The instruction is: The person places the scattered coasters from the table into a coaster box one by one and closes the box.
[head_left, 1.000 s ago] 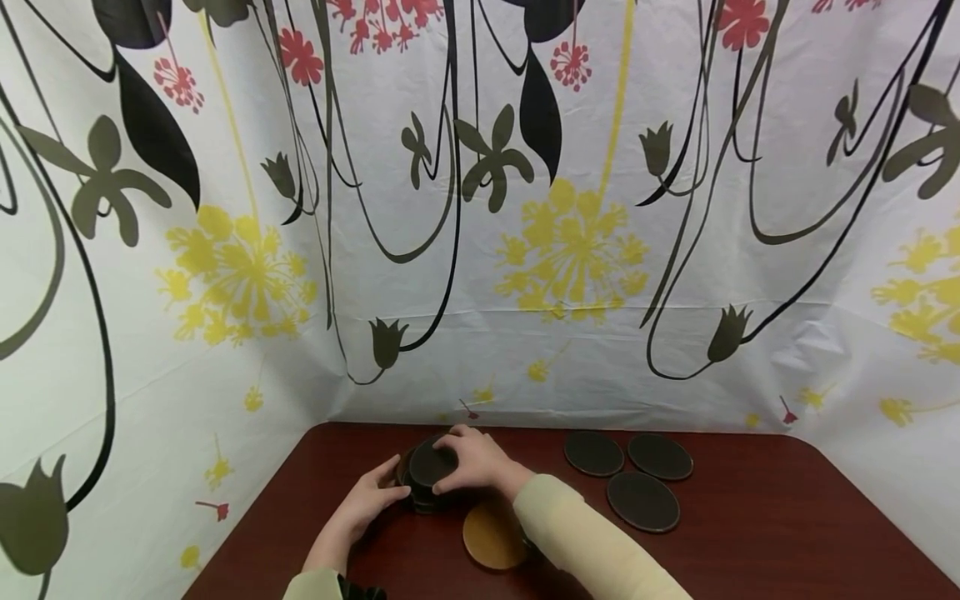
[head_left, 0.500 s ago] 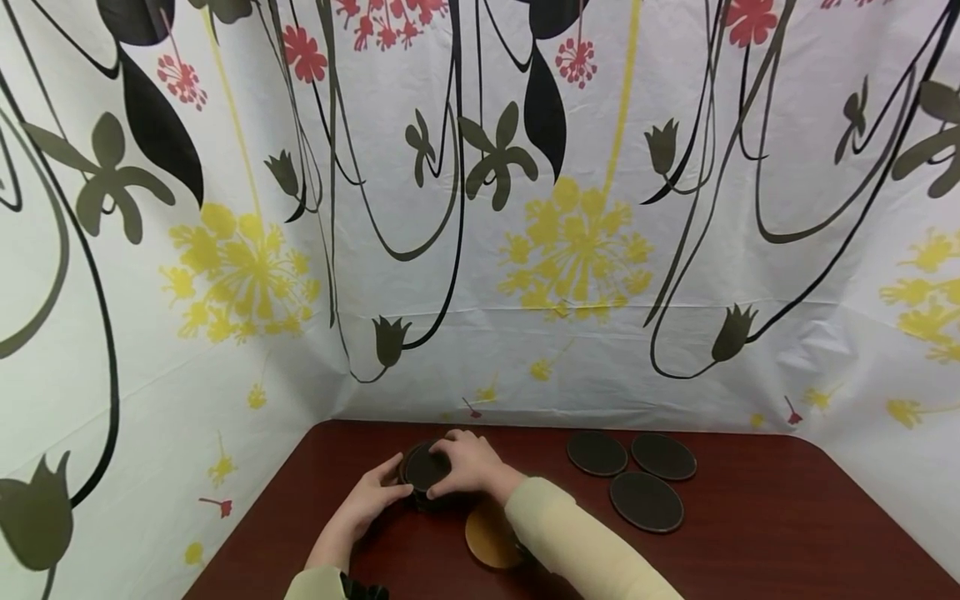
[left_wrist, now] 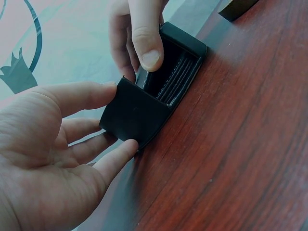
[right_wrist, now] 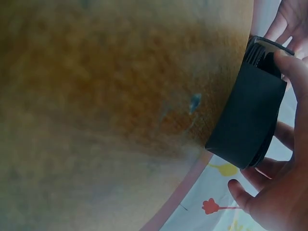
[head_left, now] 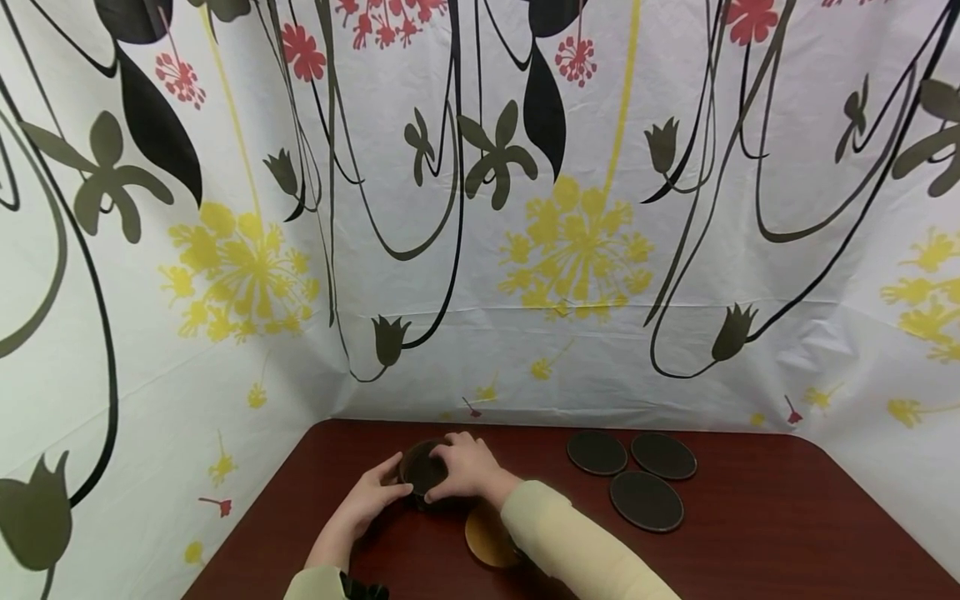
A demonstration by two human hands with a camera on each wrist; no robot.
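Observation:
In the left wrist view, a round black coaster holder (left_wrist: 137, 113) with cut-away sides stands on the table, several coasters (left_wrist: 180, 77) stacked inside. My left hand (head_left: 367, 496) holds its curved wall from the left, thumb and fingertips against the outside. From above and the right, my right hand (head_left: 468, 468) reaches over it, gripping a dark coaster (head_left: 423, 471) down within the rim. The thumb dips into the side opening, above the stack. In the right wrist view the holder (right_wrist: 250, 110) shows side-on, with the right fingers along its far side.
A tan disc (head_left: 487, 537) lies just in front of the right forearm, partly covered by the sleeve. Three dark coasters (head_left: 647, 501) lie flat to the right on the red-brown table (head_left: 765, 533). A patterned curtain (head_left: 570, 367) rises behind the table's back edge.
My right hand has lowered the dark coaster from above the holder's rim down into it. The left hand has stayed at the holder's wall. The loose coasters have not moved.

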